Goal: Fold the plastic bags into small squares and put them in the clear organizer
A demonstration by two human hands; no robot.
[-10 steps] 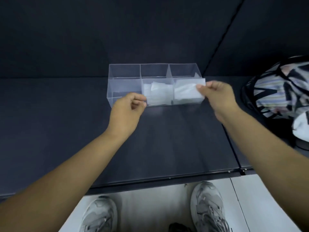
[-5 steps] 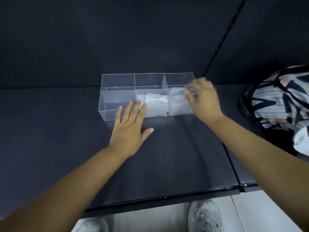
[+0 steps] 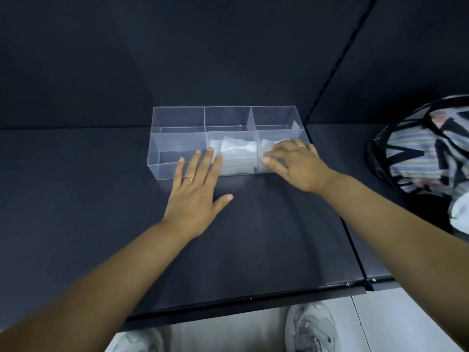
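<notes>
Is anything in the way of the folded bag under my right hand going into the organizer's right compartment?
Nothing visible does. The folded bag under the right hand sits in the open right compartment of the clear organizer; the other bags lie in the middle one.

Both forearms are bare all the way to the near edge of the view. The left hand wears a plain gold band on its ring finger, bright against the dark surroundings. The right hand carries a thinner gold ring; on which finger is hard to say from here. On the feet is a pair of pale grey trainers. The right trainer shows thick laces and chunky, layered panels, while the left trainer is mostly cut off, with only its rounded top showing.
</notes>
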